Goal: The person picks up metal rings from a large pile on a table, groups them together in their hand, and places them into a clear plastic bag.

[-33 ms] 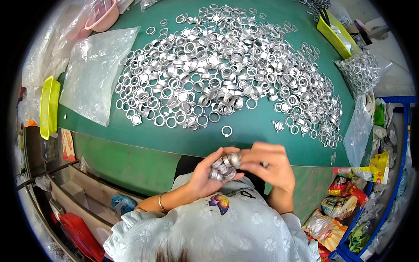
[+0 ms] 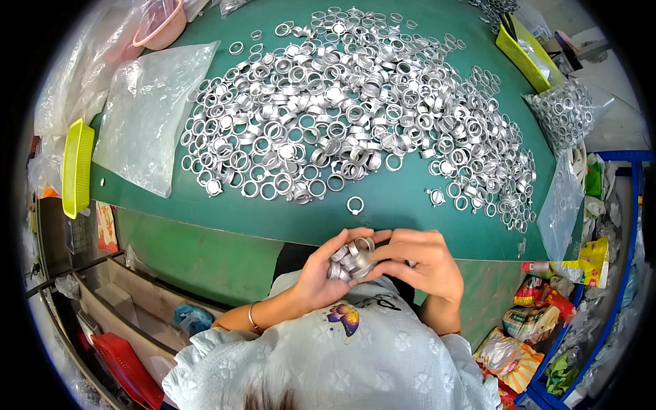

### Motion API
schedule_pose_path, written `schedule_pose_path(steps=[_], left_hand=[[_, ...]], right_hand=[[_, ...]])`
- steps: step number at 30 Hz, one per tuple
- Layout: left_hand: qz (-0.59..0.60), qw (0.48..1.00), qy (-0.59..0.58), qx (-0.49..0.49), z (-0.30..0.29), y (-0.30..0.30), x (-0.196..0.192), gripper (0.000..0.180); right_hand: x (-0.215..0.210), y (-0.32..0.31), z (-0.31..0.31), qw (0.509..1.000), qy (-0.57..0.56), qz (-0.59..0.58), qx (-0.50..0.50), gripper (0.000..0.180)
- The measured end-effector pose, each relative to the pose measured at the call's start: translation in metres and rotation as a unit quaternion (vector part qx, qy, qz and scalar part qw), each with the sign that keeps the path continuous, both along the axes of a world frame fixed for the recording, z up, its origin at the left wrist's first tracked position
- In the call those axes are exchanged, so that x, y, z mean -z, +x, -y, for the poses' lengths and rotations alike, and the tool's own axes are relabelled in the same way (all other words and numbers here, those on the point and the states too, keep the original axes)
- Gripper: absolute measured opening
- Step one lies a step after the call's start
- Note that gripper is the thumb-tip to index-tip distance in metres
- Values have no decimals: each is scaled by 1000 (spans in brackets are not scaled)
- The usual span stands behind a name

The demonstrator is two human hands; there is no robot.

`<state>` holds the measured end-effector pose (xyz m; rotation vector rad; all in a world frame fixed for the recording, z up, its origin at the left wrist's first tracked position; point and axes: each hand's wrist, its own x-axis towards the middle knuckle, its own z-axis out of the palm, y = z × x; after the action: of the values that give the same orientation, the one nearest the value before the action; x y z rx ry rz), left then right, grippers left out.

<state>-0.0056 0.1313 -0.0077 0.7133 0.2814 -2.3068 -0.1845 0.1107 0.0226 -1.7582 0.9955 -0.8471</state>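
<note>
Green covers the table (image 2: 410, 205), whose near edge serves as landmark. Just below that edge, both hands meet: the left hand (image 2: 326, 273) cups a cluster of metal rings (image 2: 350, 258), and the right hand (image 2: 422, 263) closes its fingers on the same cluster. Just beyond the edge lies a single ring (image 2: 355, 204). Farther off spreads a broad heap of silver rings (image 2: 355, 109), a clear plastic bag (image 2: 147, 113) to its left.

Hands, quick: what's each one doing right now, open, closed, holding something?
Left hand: cupped, holding a small bunch of silver metal rings.
Right hand: fingers curled onto the same bunch of rings, pinching one at the top.
</note>
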Motion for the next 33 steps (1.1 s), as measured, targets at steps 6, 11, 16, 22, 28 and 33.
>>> schedule_pose_path(steps=[6,11,16,22,28,33], left_hand=[[-119,990,-60,45,-11,6,27,22],[-90,990,-95,58,-10,6,21,17],[-91,990,-106,20,-4,9,20,18],[-81,990,-115,15,1,5,17,29],[-51,985,-161,36,10,5,18,39],[116,955,-270,28,14,0,3,29]], right_hand=[[16,29,20,977,-20,-141,162,24],[39,30,25,975,-65,-112,181,35],[27,5,18,867,342,360,41,26],[21,2,7,824,392,405,51,23],[13,16,14,971,100,96,193,33],[32,33,45,938,-33,-118,323,22]])
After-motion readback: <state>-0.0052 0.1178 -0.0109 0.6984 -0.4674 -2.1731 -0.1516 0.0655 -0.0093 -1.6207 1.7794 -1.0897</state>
